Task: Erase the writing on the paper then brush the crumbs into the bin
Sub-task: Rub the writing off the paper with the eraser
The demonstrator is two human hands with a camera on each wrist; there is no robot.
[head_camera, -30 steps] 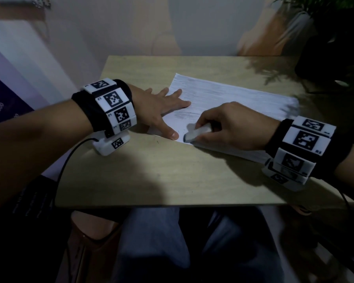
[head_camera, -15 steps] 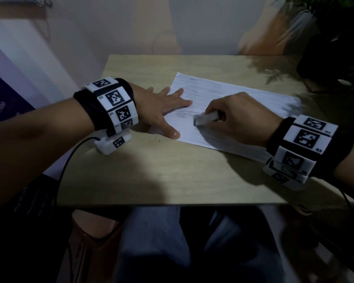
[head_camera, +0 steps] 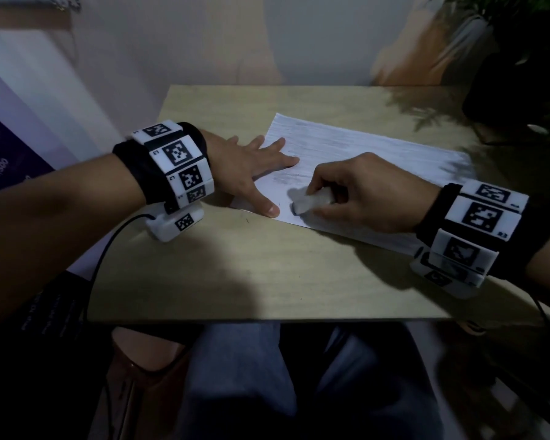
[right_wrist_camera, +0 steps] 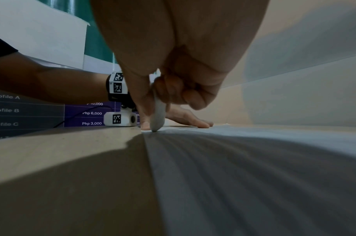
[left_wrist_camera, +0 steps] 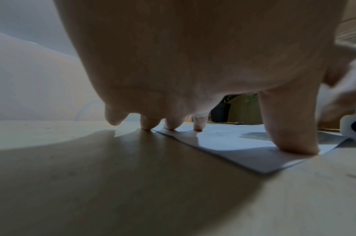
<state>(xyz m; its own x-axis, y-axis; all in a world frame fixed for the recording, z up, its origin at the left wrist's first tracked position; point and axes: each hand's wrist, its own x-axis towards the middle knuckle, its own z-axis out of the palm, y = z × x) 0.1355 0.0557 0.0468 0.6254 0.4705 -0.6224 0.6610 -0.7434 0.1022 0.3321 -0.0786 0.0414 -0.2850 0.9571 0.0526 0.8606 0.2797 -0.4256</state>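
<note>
- White eraser [head_camera: 311,203] is now rubbing at the near left corner of the lined paper [head_camera: 362,147], having swung back from a spot farther up the sheet half a second ago, close to where it was a second ago; the strokes are running back and forth over one patch.
- Right hand [head_camera: 362,195] is pinching the eraser between thumb and curled fingers, its tip touching the sheet in the right wrist view.
- Left hand [head_camera: 251,166] is staying flat, fingers spread, fingertips [left_wrist_camera: 172,124] and thumb pressing the paper's left edge onto the wooden table [head_camera: 267,281].
- Faint grey pencil marks are still showing just above the eraser, so the erasing is likely unfinished.
- Crumbs are too small to tell, and no bin is showing, so brushing is still waiting.
</note>
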